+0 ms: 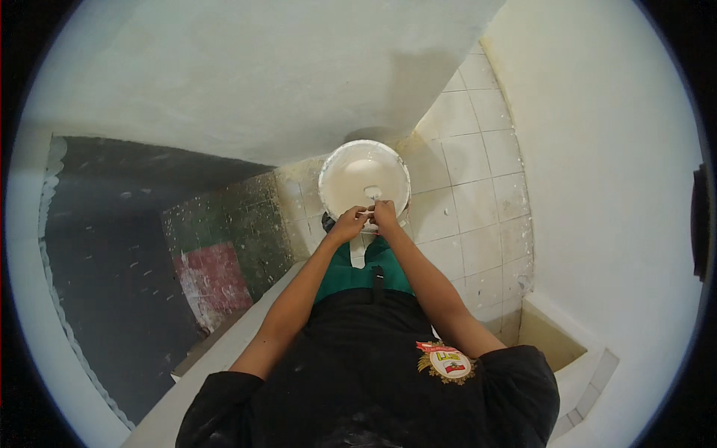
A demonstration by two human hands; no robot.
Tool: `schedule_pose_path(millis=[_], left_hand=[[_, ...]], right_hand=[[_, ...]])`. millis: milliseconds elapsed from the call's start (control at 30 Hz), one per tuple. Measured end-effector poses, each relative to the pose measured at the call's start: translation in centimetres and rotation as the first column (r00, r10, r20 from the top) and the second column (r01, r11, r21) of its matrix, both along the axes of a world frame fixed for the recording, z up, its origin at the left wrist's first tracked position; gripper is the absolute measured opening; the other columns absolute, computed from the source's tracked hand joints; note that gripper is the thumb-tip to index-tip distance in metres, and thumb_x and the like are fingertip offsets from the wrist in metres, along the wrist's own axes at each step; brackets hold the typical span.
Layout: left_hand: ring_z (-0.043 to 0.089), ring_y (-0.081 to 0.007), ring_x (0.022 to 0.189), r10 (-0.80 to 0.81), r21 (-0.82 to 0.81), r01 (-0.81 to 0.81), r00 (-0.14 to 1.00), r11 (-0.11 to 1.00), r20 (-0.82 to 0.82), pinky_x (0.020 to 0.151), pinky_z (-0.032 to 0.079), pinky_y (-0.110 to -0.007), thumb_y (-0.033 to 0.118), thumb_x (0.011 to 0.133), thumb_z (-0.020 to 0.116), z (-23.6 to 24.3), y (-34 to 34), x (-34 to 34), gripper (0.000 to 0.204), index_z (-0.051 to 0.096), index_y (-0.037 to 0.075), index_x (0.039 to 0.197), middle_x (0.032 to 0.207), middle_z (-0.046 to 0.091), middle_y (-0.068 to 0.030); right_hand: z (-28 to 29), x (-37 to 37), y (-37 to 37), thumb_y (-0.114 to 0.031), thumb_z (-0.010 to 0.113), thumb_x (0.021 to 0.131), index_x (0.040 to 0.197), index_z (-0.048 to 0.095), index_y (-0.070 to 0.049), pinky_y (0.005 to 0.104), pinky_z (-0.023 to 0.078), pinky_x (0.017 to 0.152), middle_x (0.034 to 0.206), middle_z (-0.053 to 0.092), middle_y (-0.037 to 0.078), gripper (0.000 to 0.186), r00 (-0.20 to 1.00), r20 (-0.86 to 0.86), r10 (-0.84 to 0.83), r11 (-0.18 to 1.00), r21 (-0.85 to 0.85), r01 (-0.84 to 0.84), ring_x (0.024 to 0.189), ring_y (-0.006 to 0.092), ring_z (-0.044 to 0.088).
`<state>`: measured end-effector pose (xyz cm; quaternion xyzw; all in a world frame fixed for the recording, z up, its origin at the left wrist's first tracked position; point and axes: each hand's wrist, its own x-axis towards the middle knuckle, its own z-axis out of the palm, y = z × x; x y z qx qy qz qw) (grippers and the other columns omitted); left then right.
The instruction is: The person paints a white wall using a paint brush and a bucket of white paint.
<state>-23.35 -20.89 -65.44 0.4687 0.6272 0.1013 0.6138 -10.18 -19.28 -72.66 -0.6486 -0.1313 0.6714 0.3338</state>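
Note:
A round white bucket [323, 181] stands on the floor in front of me, with a creamy off-white mix [351, 168] inside. Over its near rim my two hands come together, fingertips almost touching. My right hand [385, 214] is closed on a small tool [373, 194] whose pale, coated end points away over the mix; its handle is mostly hidden by the fingers. My left hand [348, 224] has its fingers bent and pinched beside the right one, at a small whitish thing [365, 217] too small to name.
Pale walls rise ahead and at the right [612, 149]. Spattered light tiles [474, 194] cover the floor on the right. To the left, past a pale ledge [246, 336], lie a dark opening and a reddish, white-smeared patch [216, 280]. A basin-like recess [553, 336] is at lower right.

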Motion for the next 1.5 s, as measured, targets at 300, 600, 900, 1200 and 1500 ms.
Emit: schedule_pose_path(millis=[300, 600, 900, 1200, 1500], left_hand=[[0.066, -0.0208, 0.098, 0.249, 0.031, -0.256, 0.958, 0.966, 0.139, 0.081, 0.052, -0.033, 0.024, 0.101, 0.05, -1.2, -0.8, 0.1, 0.039, 0.054, 0.002, 0.133, 0.119, 0.065, -0.0139], [0.065, -0.0167, 0.099, 0.444, -0.151, -0.419, 0.863, 0.895, 0.239, 0.08, 0.05, -0.031, 0.025, 0.103, 0.046, 0.3, -0.9, -0.1, 0.034, 0.058, 0.007, 0.129, 0.117, 0.068, -0.007], [0.065, -0.0212, 0.104, 0.432, -0.265, -0.375, 0.877, 0.889, 0.208, 0.087, 0.052, -0.036, 0.025, 0.103, 0.045, 0.5, 0.5, 1.5, 0.036, 0.059, 0.005, 0.129, 0.119, 0.068, -0.0121], [0.065, -0.0217, 0.105, 0.462, -0.224, -0.412, 0.846, 0.883, 0.266, 0.087, 0.052, -0.035, 0.026, 0.103, 0.046, 0.5, 1.3, 1.2, 0.036, 0.059, 0.005, 0.129, 0.118, 0.068, -0.0124], [0.066, -0.0229, 0.105, 0.515, -0.26, -0.459, 0.829, 0.849, 0.217, 0.087, 0.052, -0.035, 0.027, 0.104, 0.045, 0.2, -0.6, -0.3, 0.036, 0.058, 0.005, 0.13, 0.119, 0.068, -0.0129]], right_hand=[[-6.3, 0.7, 3.5, -0.015, 0.048, 0.097, 0.121, 0.04, 0.007, 0.0361, 0.05, 0.05, 0.098, 0.062, 0.021, 0.034, 0.997, -0.04, 0.071, 0.993, -0.093, -0.075, 0.067, 0.0285, 0.067], [-1.0, 1.6, 0.9, -0.011, 0.046, 0.094, 0.104, 0.052, 0.002, 0.0321, 0.042, 0.049, 0.084, 0.058, 0.012, 0.018, 0.941, -0.313, -0.131, 0.959, -0.279, 0.04, 0.058, 0.0203, 0.054], [2.6, 4.2, 0.3, -0.037, 0.05, 0.1, 0.081, 0.043, -0.015, 0.0259, 0.024, 0.036, 0.054, 0.032, -0.004, 0.03, 0.926, -0.375, -0.037, 0.939, -0.331, -0.096, 0.04, 0.0106, 0.026], [0.9, 3.7, 4.2, -0.044, 0.047, 0.099, 0.07, 0.039, -0.019, 0.028, 0.019, 0.034, 0.05, 0.029, -0.004, 0.039, 0.86, -0.509, -0.024, 0.934, -0.318, -0.162, 0.037, 0.0114, 0.025], [0.7, 3.1, 3.7, -0.035, 0.044, 0.099, 0.068, 0.038, -0.019, 0.0285, 0.019, 0.034, 0.048, 0.028, -0.005, 0.035, 0.834, -0.55, -0.042, 0.915, -0.357, -0.19, 0.035, 0.0122, 0.025]])
